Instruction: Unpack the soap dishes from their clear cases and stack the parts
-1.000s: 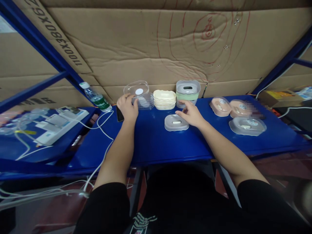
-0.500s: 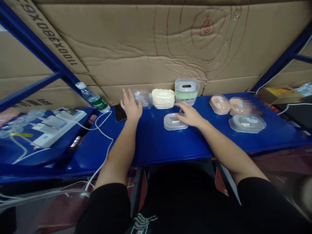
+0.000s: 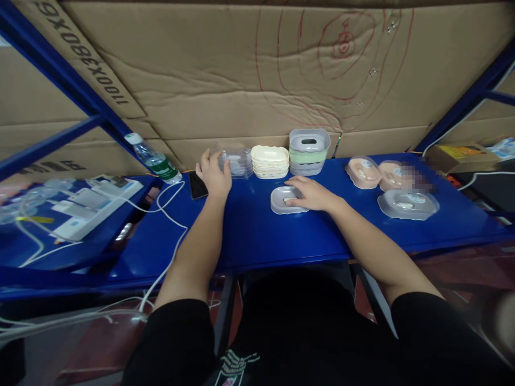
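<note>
1. Head view: a blue desk (image 3: 277,244) fills the middle, with cardboard sheeting (image 3: 201,69) rising behind its back edge.
2. The two hands are well apart. The right hand (image 3: 316,193) lies over the right end of a grey plastic box (image 3: 280,203), which sits about midway between the desk's front and back edges; the thumb is at the pale slot in the middle. Whether the hand grips the box, I cannot tell.
3. The left hand (image 3: 216,176), fingers partly bent, is at the left end of a stack of clear plastic lids (image 3: 241,165) near the back edge; whether it grips one cannot be told.
4. Rightward along that edge stand cream-coloured trays (image 3: 270,162), stacked, then grey and green boxes (image 3: 309,155), also stacked.
5. Toward the back right corner are two pink lidded boxes (image 3: 363,172), with a grey lidded box (image 3: 408,206) just in front.
6. A phone (image 3: 198,187) and a water bottle (image 3: 161,166) are by the back left corner.
</note>
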`<state>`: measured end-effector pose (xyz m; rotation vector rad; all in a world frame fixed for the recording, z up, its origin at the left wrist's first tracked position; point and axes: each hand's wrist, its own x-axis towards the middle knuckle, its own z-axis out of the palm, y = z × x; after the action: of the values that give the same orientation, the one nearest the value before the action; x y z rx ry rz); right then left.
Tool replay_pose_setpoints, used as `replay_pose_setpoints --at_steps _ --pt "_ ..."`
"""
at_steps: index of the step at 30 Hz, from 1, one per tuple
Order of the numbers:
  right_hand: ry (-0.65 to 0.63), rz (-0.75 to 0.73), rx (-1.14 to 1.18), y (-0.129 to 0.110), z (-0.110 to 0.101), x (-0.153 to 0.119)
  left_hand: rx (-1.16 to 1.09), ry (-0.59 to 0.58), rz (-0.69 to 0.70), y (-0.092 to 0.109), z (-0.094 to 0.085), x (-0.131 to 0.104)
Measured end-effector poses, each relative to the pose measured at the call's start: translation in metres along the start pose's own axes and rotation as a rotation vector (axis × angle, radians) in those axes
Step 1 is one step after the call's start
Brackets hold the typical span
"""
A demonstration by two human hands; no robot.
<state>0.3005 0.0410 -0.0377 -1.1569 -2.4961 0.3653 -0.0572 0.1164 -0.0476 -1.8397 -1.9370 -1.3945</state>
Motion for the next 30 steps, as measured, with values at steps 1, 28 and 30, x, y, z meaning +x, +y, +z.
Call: replay_pose_setpoints --at_steps 1,28,30 --pt "-0.01 0.001 -0.001 0.0 -0.001 0.0 -0.005 0.0 0.0 0.001 0.0 0.0" --pt "0.049 0.085 0.099 0.0 -0.025 -0.005 -0.275 -0.421 0.869 0.078 0.011 -0.057" --pt "0.098 0.09 0.174 0.0 -0.027 -0.004 -0.264 -0.404 0.852 0.078 0.013 -0.057"
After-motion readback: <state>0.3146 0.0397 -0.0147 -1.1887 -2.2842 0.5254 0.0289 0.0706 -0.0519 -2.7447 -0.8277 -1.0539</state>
